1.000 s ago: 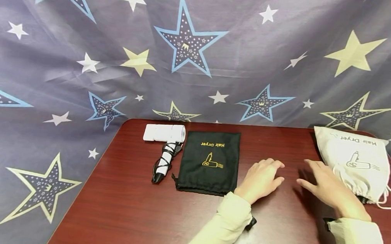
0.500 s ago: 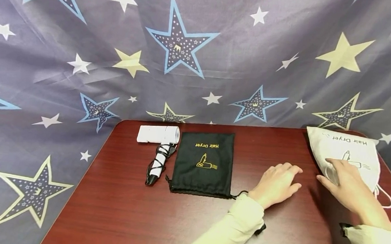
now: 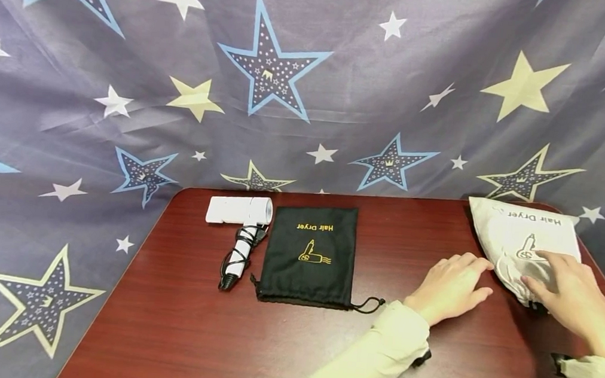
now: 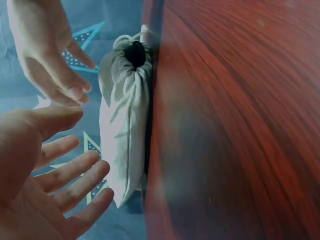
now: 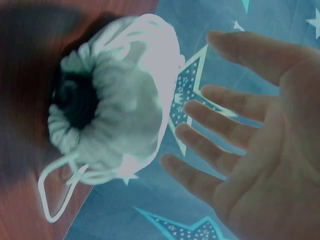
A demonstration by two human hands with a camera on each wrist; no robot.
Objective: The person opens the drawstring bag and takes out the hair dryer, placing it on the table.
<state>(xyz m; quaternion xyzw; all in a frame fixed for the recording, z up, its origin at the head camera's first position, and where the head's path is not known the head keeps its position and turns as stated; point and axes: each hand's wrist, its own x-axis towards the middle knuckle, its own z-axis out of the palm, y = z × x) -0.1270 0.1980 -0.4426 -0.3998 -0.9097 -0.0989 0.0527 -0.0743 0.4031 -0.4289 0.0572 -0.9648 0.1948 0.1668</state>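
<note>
We observe a white drawstring bag (image 3: pixel 537 224) marked "Hair Dryer" at the right of the head view, lying near the far edge of the reddish-brown bench (image 3: pixel 202 348). Its gathered mouth faces the person, and a dark object (image 5: pixel 77 102) shows inside it; we cannot tell what this is. A white cord (image 5: pixel 42 192) loops from the mouth at the lower left of the right wrist view.

The right hand (image 3: pixel 574 291) is at the right of the head view, overlapping the bag's near side. In the right wrist view its fingers (image 5: pixel 220 122) are extended and spread, and we see a gap between the fingertips and the fabric.

The left hand (image 3: pixel 450 286) is right of centre, just beside the bag. In the left wrist view its fingers are spread, lightly bent and holding nothing.

At the centre of the head view lies a flat black bag (image 3: pixel 305 279) with gold lettering, upside down as we view it. To its left we record a white hair dryer (image 3: pixel 230 210), a black cable (image 3: pixel 244 238) wound about its handle. A grey, star-printed backdrop (image 3: pixel 349 25) fills the upper frame.
</note>
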